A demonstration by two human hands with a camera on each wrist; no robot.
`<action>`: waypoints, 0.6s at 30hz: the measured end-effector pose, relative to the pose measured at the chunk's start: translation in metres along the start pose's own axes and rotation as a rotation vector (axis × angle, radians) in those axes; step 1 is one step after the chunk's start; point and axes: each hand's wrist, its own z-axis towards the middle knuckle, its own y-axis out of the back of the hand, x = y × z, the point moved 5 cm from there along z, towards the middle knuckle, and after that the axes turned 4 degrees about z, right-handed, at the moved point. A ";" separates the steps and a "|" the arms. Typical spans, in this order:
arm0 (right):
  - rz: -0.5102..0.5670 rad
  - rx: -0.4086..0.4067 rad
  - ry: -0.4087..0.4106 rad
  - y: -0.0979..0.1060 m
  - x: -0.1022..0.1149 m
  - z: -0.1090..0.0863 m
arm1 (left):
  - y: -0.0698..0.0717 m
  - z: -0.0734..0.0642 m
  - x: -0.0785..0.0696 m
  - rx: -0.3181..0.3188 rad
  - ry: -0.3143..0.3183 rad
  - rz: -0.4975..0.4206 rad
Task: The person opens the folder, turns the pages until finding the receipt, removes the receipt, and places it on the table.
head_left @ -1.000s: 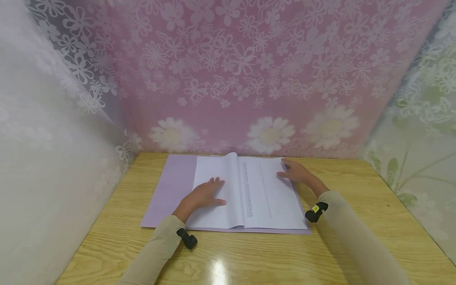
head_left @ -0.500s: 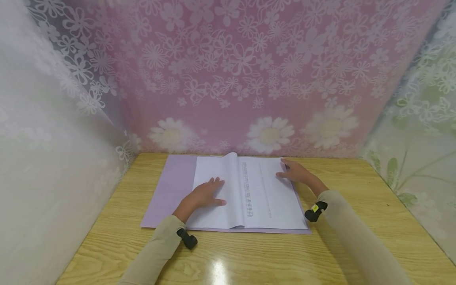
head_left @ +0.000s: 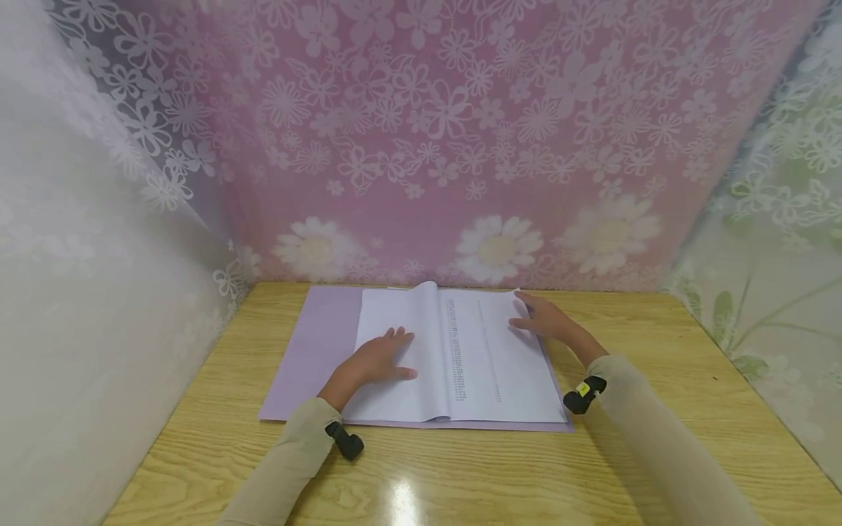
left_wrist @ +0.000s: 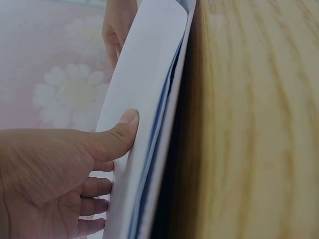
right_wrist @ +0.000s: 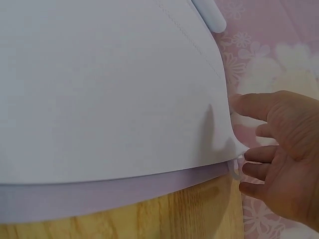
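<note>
A lilac folder (head_left: 322,343) lies spread on the wooden table, with a stack of white paper inside. The left page (head_left: 388,307) is turned over and bulges near the fold. My left hand (head_left: 378,359) rests on that page, fingers extended and thumb apart, as the left wrist view also shows. The right page (head_left: 490,358) carries columns of small print. At its far right corner is my right hand (head_left: 549,319). In the right wrist view, my right fingertips (right_wrist: 251,154) are right at the slightly raised paper corner (right_wrist: 238,148), with the thumb at the sheet's edge.
The wooden table (head_left: 408,475) extends on both sides and in front of the folder. A pink flowered cloth (head_left: 434,183) hangs directly behind its far edge, with pale cloth walls (head_left: 99,292) at the sides. Each wrist wears a small black camera (head_left: 345,440).
My right fingers shift slightly at the page's far corner, and that corner now curls up a little. The left hand stays in place.
</note>
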 end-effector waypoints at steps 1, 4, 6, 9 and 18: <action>-0.009 -0.011 0.003 0.000 0.000 0.000 | 0.000 0.000 0.000 0.001 0.000 -0.001; 0.022 -0.047 0.004 0.001 0.001 0.001 | 0.000 0.000 0.001 0.001 -0.003 -0.004; 0.058 -0.078 0.006 0.002 0.002 0.001 | 0.000 -0.001 0.001 0.002 -0.002 -0.003; 0.145 -0.129 0.000 0.004 0.001 -0.001 | 0.000 0.000 0.001 -0.001 -0.003 0.001; 0.293 -0.172 0.048 0.020 0.005 -0.009 | 0.002 -0.004 -0.003 0.012 -0.001 -0.012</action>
